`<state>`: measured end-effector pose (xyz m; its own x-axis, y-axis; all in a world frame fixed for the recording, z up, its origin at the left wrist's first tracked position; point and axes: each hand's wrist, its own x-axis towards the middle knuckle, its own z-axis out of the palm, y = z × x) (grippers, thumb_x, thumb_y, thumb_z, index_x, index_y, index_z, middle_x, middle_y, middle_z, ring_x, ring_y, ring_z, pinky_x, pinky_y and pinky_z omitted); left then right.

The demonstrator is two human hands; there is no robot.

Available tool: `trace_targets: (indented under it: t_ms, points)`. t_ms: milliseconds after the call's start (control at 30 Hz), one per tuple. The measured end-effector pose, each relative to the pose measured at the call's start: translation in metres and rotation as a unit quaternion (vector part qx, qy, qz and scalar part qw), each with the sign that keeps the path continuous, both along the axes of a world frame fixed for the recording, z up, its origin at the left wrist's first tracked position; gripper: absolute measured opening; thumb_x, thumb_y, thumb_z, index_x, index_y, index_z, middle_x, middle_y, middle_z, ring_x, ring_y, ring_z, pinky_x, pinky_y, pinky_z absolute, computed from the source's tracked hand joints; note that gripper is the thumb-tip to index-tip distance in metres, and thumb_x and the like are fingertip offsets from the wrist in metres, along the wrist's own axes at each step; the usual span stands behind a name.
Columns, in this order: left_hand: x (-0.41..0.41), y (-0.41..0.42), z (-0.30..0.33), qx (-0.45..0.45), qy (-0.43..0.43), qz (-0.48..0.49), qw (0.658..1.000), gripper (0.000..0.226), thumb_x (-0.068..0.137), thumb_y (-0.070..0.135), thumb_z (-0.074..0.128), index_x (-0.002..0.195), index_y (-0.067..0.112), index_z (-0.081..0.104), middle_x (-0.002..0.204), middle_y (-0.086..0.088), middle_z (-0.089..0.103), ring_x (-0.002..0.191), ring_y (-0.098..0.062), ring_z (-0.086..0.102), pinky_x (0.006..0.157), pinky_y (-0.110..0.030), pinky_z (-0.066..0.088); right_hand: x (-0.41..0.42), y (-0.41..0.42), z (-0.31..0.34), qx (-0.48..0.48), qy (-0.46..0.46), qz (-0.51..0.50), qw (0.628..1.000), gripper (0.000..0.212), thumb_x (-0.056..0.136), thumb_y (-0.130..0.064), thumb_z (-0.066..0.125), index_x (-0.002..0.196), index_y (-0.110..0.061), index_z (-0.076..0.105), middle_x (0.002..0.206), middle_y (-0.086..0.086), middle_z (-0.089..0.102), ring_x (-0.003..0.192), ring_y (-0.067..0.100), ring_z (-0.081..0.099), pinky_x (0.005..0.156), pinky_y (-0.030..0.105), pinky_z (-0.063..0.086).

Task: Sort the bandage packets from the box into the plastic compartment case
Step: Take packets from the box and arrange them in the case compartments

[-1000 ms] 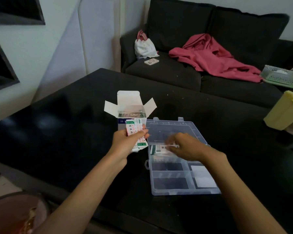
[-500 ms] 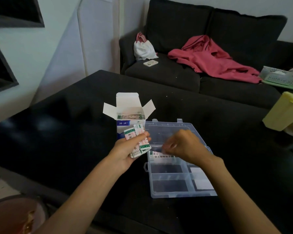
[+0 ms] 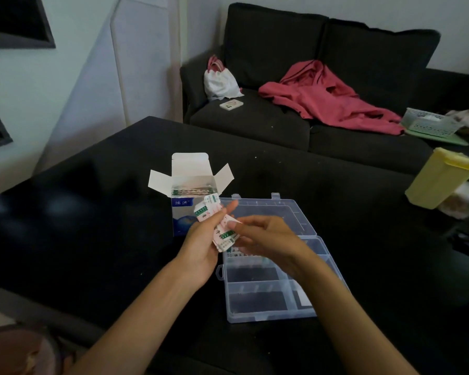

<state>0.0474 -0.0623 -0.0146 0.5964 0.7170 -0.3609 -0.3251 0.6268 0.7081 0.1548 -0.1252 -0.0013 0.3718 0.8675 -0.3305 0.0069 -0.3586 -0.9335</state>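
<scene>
Bandage packets (image 3: 219, 228) sit fanned in the left hand (image 3: 202, 240), just above the compartment case (image 3: 268, 307); the right hand (image 3: 266, 236) pinches one. Peel a single packet cleanly.

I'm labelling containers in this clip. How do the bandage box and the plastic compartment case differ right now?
The bandage box is opaque white and blue card; the plastic compartment case is see-through. The box stands upright with its top flaps spread; the case lies flat with its lid folded back. The box looks packed with packets; most of the case's visible compartments look empty. Both are open and sit on the black table.
</scene>
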Motion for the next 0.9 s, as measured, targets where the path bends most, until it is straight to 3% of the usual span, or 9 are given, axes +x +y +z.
trace_targets:
  t_ms: [100,200,233,400,500,633,900]
  points:
    - [0.002,-0.004,0.003,0.027,-0.014,-0.014,0.999,0.025,0.092,0.02,0.052,0.085,0.023,0.076,0.106,-0.005,0.067,0.097,-0.018,0.063,0.077,-0.032,0.05,0.001,0.0,-0.001,0.029,0.004,-0.042,0.999,0.015,0.082,-0.017,0.068,0.097,-0.014,0.069,0.088,0.002,0.072,0.075,0.009,0.07,0.061,0.017,0.055]
    - [0.003,-0.003,0.003,0.051,-0.033,-0.063,0.996,0.037,0.099,0.024,0.036,0.131,0.015,0.051,0.12,-0.012,0.063,0.111,-0.024,0.059,0.093,-0.038,0.047,0.006,-0.004,0.001,0.046,0.025,-0.087,0.995,0.021,0.082,-0.016,0.069,0.102,-0.012,0.068,0.088,0.002,0.073,0.069,0.007,0.07,0.055,0.015,0.051]
    - [0.004,-0.002,0.002,0.069,-0.022,-0.071,0.995,0.039,0.1,0.022,0.033,0.137,0.014,0.044,0.119,-0.011,0.064,0.11,-0.024,0.06,0.095,-0.038,0.047,0.008,-0.005,0.002,0.045,0.026,-0.09,0.995,0.022,0.081,-0.016,0.07,0.102,-0.012,0.068,0.087,0.002,0.073,0.068,0.007,0.071,0.054,0.015,0.051]
    - [-0.001,-0.004,-0.004,0.208,0.11,-0.089,0.968,0.028,0.101,0.018,0.036,0.123,0.016,0.054,0.106,-0.004,0.067,0.099,-0.015,0.064,0.085,-0.03,0.053,0.01,-0.004,0.003,0.033,-0.154,-0.075,0.985,0.022,0.078,-0.019,0.073,0.096,-0.021,0.059,0.087,-0.006,0.061,0.073,0.005,0.06,0.052,0.014,0.045]
    - [-0.003,-0.006,-0.006,0.248,0.136,-0.096,0.954,0.023,0.099,0.017,0.043,0.116,0.017,0.06,0.102,-0.005,0.07,0.089,-0.012,0.07,0.071,-0.023,0.057,0.01,-0.005,0.001,0.043,-0.105,-0.074,0.991,0.016,0.087,-0.015,0.063,0.103,-0.021,0.061,0.089,-0.002,0.062,0.067,0.003,0.06,0.047,0.01,0.046]
    - [-0.003,-0.004,-0.008,0.237,0.147,-0.033,0.96,0.017,0.091,0.011,0.058,0.104,0.02,0.064,0.093,-0.001,0.072,0.077,-0.008,0.071,0.057,-0.018,0.054,0.01,-0.005,-0.004,0.058,-0.119,-0.092,0.987,0.019,0.088,-0.021,0.062,0.104,-0.013,0.069,0.082,-0.008,0.065,0.065,0.003,0.063,0.049,0.01,0.048]
    - [0.0,-0.005,-0.009,0.2,0.136,-0.058,0.969,0.023,0.095,0.009,0.051,0.114,0.016,0.062,0.101,-0.004,0.071,0.084,-0.011,0.07,0.067,-0.022,0.057,0.009,-0.002,-0.013,0.066,-0.074,-0.126,0.987,0.018,0.091,-0.019,0.058,0.104,-0.011,0.066,0.089,-0.001,0.067,0.074,0.007,0.066,0.052,0.014,0.051]
